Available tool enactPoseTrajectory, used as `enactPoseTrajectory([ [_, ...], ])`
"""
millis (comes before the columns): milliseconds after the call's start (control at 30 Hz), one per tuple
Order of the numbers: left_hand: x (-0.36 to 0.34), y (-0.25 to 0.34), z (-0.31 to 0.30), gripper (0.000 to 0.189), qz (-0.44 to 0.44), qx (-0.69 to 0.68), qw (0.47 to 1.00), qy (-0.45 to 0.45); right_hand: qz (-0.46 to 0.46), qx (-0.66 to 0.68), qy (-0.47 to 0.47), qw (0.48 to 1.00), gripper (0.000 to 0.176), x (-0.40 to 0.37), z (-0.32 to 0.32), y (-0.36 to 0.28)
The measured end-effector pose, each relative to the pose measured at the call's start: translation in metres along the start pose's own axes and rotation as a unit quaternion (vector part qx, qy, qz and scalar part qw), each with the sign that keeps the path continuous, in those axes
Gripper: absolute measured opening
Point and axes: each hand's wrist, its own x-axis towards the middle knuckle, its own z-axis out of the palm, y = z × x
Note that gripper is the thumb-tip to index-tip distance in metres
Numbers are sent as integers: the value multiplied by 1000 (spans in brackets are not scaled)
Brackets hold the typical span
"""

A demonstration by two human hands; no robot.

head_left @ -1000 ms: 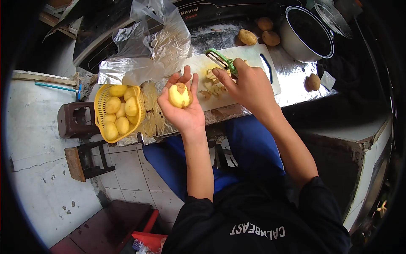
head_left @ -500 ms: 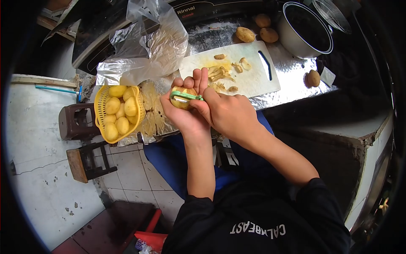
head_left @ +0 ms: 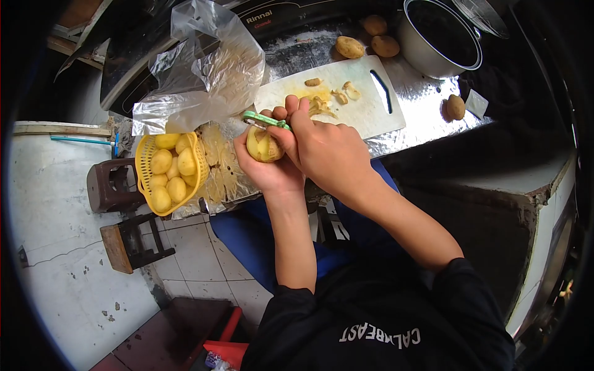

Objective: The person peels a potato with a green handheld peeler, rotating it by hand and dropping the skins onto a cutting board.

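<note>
A partly peeled potato (head_left: 263, 145) rests in my left hand (head_left: 275, 173), whose fingers curl up round its far side. My right hand (head_left: 337, 154) grips a green peeler (head_left: 266, 120), with the blade end over the potato's upper edge. Behind the hands, a white cutting board (head_left: 371, 117) carries peelings (head_left: 320, 106) and small brown scraps (head_left: 340, 97). To the left, a yellow basket (head_left: 144, 164) holds several peeled potatoes (head_left: 161, 162).
Unpeeled potatoes (head_left: 350, 47) lie behind the board, near a large pot (head_left: 427, 59). Another potato (head_left: 455, 107) is at the right. A clear plastic bag (head_left: 223, 74) lies behind the basket. Two stools (head_left: 114, 185) stand at the left.
The peeler has moved up from the potato's middle to its far edge, uncovering more pale flesh. The view has shifted slightly.
</note>
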Motion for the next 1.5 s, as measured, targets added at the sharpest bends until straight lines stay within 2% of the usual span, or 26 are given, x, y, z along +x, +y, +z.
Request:
enactPoseTrajectory([
  [67,-1,5,-6,48,-18,75,995,-64,10,17,8,1000,56,0,3,0],
  [167,3,2,-8,51,3,84,992,-94,20,18,10,1000,52,3,3,-2],
  [300,4,0,6,52,-24,46,992,-117,34,23,-16,999,46,8,0,-3],
  [367,4,-4,30,59,-41,155,984,73,52,30,23,998,42,11,3,4],
  [433,2,5,17,62,-27,178,978,108,53,36,11,998,43,10,4,11],
  [500,1,6,14,71,1,352,930,106,53,42,-2,998,44,9,3,13],
  [533,2,-1,22,73,48,372,911,171,66,62,-12,996,42,9,2,12],
  [667,-7,9,29,66,12,403,902,151,61,57,-5,996,40,10,2,14],
  [733,-11,15,39,60,12,403,911,88,50,60,-10,997,40,8,-1,12],
  [767,-10,14,37,60,10,403,911,89,41,60,-18,997,40,7,-3,12],
  [833,-12,14,33,56,36,434,896,88,34,73,-16,997,39,3,-5,12],
  [867,-13,13,33,53,76,467,877,86,22,83,-8,996,38,4,-6,13],
  [900,-13,12,32,53,75,467,877,85,23,83,-8,996,38,3,-10,13],
  [967,-12,9,30,48,131,448,882,61,20,110,-20,993,37,0,-17,11],
  [1100,-14,10,23,48,134,485,863,51,17,140,-1,990,45,8,-13,21],
  [1133,-17,9,30,54,99,469,876,49,29,160,-6,987,45,9,-14,23],
  [1300,-1,9,19,60,37,424,905,1,89,179,-13,980,46,28,-7,41],
  [1367,4,8,16,58,42,415,909,14,112,115,-21,987,46,36,-4,51],
  [1433,10,9,7,54,56,445,892,48,120,108,-39,986,48,37,-7,55],
  [1500,14,11,2,50,57,361,928,70,59,136,-35,988,51,32,-8,54],
])
